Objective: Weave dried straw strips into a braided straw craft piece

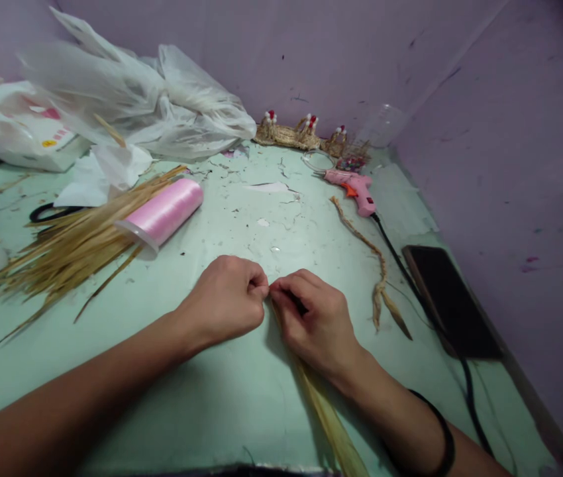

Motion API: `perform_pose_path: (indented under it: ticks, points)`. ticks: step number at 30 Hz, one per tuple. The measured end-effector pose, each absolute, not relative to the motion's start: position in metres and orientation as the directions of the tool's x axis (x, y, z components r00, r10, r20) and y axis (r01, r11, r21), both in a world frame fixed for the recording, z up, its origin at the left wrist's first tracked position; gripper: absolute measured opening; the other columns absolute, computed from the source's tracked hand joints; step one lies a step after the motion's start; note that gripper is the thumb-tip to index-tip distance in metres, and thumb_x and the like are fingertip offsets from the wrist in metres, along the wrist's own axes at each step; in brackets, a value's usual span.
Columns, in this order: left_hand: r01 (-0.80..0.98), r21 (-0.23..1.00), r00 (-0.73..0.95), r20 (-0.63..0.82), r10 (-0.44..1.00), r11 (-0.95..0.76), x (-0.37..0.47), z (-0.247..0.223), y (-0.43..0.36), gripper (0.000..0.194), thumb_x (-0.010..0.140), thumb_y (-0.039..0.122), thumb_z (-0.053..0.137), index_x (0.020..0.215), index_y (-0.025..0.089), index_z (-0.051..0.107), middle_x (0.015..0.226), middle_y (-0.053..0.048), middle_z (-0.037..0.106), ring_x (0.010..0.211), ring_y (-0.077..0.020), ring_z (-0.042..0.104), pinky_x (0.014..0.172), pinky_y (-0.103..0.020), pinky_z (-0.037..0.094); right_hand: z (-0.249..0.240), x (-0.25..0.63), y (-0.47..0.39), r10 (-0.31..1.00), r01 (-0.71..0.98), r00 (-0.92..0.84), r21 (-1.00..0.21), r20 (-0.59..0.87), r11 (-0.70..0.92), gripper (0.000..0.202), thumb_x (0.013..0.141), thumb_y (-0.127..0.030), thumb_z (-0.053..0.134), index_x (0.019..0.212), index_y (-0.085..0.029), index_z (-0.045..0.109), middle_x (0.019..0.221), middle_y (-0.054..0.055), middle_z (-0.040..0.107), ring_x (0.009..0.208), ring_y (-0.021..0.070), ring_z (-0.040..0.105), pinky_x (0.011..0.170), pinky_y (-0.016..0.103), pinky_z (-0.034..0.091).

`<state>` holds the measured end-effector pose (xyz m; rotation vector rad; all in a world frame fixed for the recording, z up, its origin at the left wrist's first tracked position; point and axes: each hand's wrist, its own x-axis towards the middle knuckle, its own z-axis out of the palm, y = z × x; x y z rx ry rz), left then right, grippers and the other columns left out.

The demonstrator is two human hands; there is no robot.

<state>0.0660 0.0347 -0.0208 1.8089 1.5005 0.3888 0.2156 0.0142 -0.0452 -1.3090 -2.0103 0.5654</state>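
My left hand [232, 291] and my right hand [315, 318] meet at the middle of the table, fingertips almost touching. Both are closed in a pinch at the upper end of a yellowish dried leaf strip [328, 414]. From there the strip runs under my right hand and down to the table's front edge. The pinched tip itself is mostly hidden by my fingers. To the right of my right hand lies a braided length of dried fibre [368, 245] with a loose, split end.
A bundle of dried strips [77, 248] lies at left under a pink ribbon spool [167, 212]. White plastic bags [162, 99] fill the back left. Small beaded woven pieces [289, 136] line the wall. A pink glue gun [354, 189], its black cord [405, 278] and a phone [450, 298] lie right.
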Motion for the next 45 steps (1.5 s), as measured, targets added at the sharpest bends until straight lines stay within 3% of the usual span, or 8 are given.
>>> perform_pose_path:
  ticks: [4, 8, 16, 21, 26, 32, 45]
  points:
    - [0.695, 0.717, 0.276, -0.193, 0.942, -0.057, 0.066, -0.021, 0.034, 0.015, 0.067, 0.019, 0.048, 0.062, 0.016, 0.061, 0.057, -0.001, 0.060, 0.055, -0.0117, 0.050, 0.051, -0.024, 0.036, -0.040, 0.215, 0.015, 0.947, 0.723, -0.278, -0.614, 0.160, 0.316, 0.010, 0.075, -0.015, 0.049, 0.072, -0.017, 0.059, 0.069, 0.001, 0.058, 0.059, 0.0123, 0.051, 0.054, 0.025, 0.037]
    - [0.707, 0.695, 0.306, -0.140, 0.942, -0.126, 0.066, -0.021, 0.034, 0.014, 0.066, 0.017, 0.047, 0.060, 0.016, 0.060, 0.055, 0.000, 0.057, 0.052, -0.0103, 0.047, 0.049, -0.023, 0.035, -0.040, 0.216, 0.016, 0.962, 0.728, -0.256, -0.635, 0.097, 0.258, 0.009, 0.075, -0.016, 0.050, 0.071, -0.019, 0.058, 0.069, -0.001, 0.059, 0.059, 0.0117, 0.050, 0.054, 0.024, 0.036]
    - [0.676, 0.730, 0.349, -0.199, 0.916, -0.099, 0.065, -0.019, 0.037, 0.016, 0.067, 0.019, 0.046, 0.062, 0.016, 0.060, 0.055, 0.001, 0.055, 0.053, -0.0103, 0.045, 0.048, -0.022, 0.034, -0.046, 0.216, 0.016, 0.977, 0.631, -0.182, -0.749, 0.112, 0.203, 0.008, 0.076, -0.019, 0.053, 0.079, -0.021, 0.060, 0.074, 0.000, 0.062, 0.064, 0.0121, 0.054, 0.059, 0.025, 0.040]
    - [0.662, 0.749, 0.323, -0.240, 0.916, -0.037, 0.065, -0.020, 0.038, 0.015, 0.066, 0.021, 0.047, 0.062, 0.015, 0.060, 0.054, 0.002, 0.055, 0.053, -0.0104, 0.045, 0.048, -0.022, 0.035, -0.042, 0.220, 0.013, 0.986, 0.576, -0.153, -0.804, 0.069, 0.146, 0.006, 0.074, -0.021, 0.054, 0.080, -0.020, 0.056, 0.064, -0.002, 0.059, 0.051, 0.0095, 0.051, 0.050, 0.022, 0.038]
    - [0.646, 0.763, 0.317, -0.240, 0.917, -0.023, 0.065, -0.021, 0.039, 0.014, 0.065, 0.019, 0.048, 0.061, 0.015, 0.061, 0.053, 0.001, 0.055, 0.053, -0.0102, 0.045, 0.048, -0.021, 0.035, -0.030, 0.223, 0.008, 0.969, 0.607, -0.196, -0.757, 0.152, 0.242, 0.003, 0.068, -0.021, 0.060, 0.067, -0.019, 0.060, 0.070, 0.000, 0.059, 0.053, 0.0090, 0.051, 0.049, 0.023, 0.038]
    - [0.643, 0.766, 0.308, -0.258, 0.916, -0.001, 0.065, -0.019, 0.039, 0.015, 0.065, 0.020, 0.048, 0.064, 0.015, 0.062, 0.056, 0.000, 0.057, 0.055, -0.0113, 0.048, 0.051, -0.023, 0.036, -0.033, 0.220, 0.008, 0.968, 0.688, -0.204, -0.682, 0.143, 0.246, 0.012, 0.068, -0.022, 0.059, 0.076, -0.021, 0.068, 0.063, 0.000, 0.057, 0.052, 0.0103, 0.050, 0.049, 0.024, 0.037]
    - [0.637, 0.771, 0.292, -0.243, 0.925, 0.001, 0.062, -0.020, 0.041, 0.016, 0.068, 0.020, 0.048, 0.064, 0.015, 0.062, 0.060, 0.000, 0.060, 0.060, -0.0126, 0.051, 0.056, -0.024, 0.038, -0.041, 0.217, 0.012, 0.975, 0.663, -0.162, -0.715, 0.151, 0.221, 0.010, 0.070, -0.020, 0.055, 0.063, -0.018, 0.062, 0.057, -0.001, 0.058, 0.050, 0.0096, 0.049, 0.048, 0.022, 0.036]
